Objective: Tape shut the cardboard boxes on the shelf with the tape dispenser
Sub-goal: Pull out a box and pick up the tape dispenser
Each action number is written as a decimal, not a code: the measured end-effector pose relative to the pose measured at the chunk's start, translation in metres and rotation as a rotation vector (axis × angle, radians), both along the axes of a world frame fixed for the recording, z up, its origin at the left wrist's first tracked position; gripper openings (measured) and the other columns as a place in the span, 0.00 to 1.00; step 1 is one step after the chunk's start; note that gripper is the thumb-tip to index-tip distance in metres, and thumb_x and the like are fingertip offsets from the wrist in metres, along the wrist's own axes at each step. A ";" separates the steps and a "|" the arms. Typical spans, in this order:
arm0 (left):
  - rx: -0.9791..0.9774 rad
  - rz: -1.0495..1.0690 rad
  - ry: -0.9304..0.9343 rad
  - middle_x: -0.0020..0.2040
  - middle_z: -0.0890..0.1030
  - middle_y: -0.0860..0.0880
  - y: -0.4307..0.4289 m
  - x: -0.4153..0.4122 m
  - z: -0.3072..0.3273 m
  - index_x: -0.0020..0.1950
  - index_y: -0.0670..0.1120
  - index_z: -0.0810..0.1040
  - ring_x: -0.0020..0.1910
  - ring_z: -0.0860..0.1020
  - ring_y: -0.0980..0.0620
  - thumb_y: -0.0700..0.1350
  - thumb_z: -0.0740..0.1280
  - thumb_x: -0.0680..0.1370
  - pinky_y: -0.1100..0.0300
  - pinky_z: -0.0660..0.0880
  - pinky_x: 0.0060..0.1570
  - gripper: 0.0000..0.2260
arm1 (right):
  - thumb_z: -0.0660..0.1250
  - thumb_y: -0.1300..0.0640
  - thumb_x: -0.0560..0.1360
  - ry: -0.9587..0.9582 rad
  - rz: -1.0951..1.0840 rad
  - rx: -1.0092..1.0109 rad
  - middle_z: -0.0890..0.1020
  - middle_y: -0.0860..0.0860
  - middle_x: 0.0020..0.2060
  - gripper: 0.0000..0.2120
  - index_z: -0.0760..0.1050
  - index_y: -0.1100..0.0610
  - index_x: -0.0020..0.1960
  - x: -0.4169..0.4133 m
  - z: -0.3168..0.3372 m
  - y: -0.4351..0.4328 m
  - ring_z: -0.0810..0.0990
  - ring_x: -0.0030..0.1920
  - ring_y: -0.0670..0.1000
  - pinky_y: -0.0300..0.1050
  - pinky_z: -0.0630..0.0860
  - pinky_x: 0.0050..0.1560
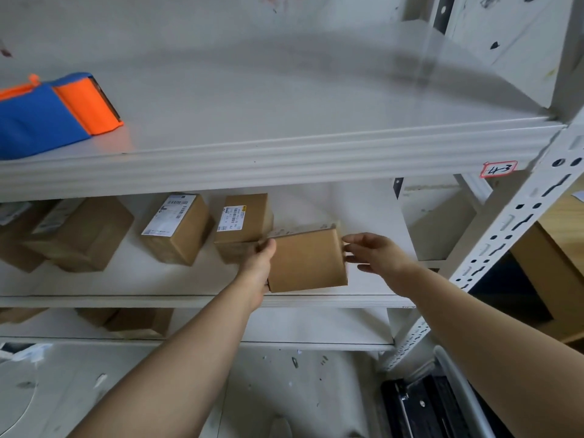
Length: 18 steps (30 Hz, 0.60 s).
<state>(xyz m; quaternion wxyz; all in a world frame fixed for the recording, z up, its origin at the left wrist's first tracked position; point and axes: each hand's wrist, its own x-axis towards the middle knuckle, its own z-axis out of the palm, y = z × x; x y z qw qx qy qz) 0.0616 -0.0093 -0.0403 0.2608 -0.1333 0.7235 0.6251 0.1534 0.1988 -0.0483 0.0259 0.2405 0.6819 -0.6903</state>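
A plain brown cardboard box [306, 259] sits tilted on the middle shelf [189, 300] near its front edge. My left hand [264, 257] grips the box's left side. My right hand [376, 252] is at the box's right side, fingers spread, fingertips touching its edge. The blue and orange tape dispenser [53, 113] lies on the top shelf [284, 147] at the far left, away from both hands. Three more cardboard boxes stand further left on the middle shelf: one with a white label [243, 227], another labelled one [177, 229] and a larger one [82, 235].
A white perforated shelf upright [505, 229] runs down at the right, with a red-edged tag [499, 169] on the top shelf's rim. More boxes [139, 320] sit on the lower shelf. A large carton [553, 270] stands right of the rack. A black object [426, 409] lies on the floor.
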 end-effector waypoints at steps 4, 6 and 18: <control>0.087 0.079 -0.104 0.50 0.82 0.47 -0.003 0.001 0.001 0.59 0.48 0.77 0.46 0.80 0.47 0.59 0.62 0.78 0.51 0.77 0.49 0.17 | 0.73 0.62 0.72 0.024 -0.016 0.025 0.80 0.54 0.54 0.25 0.72 0.52 0.66 0.001 0.000 -0.003 0.77 0.53 0.51 0.41 0.71 0.50; 0.088 0.067 -0.130 0.51 0.82 0.48 -0.003 -0.001 0.001 0.56 0.50 0.77 0.49 0.80 0.47 0.63 0.62 0.76 0.49 0.76 0.56 0.19 | 0.77 0.57 0.69 -0.012 -0.004 0.051 0.74 0.52 0.60 0.35 0.65 0.48 0.72 -0.001 0.000 -0.003 0.74 0.60 0.52 0.45 0.69 0.57; -0.040 -0.037 -0.107 0.60 0.78 0.48 0.017 0.004 0.007 0.64 0.49 0.72 0.56 0.77 0.45 0.61 0.59 0.79 0.42 0.74 0.60 0.20 | 0.65 0.55 0.79 0.083 0.145 -0.086 0.82 0.47 0.48 0.16 0.74 0.47 0.66 0.004 0.011 -0.003 0.80 0.48 0.44 0.39 0.76 0.52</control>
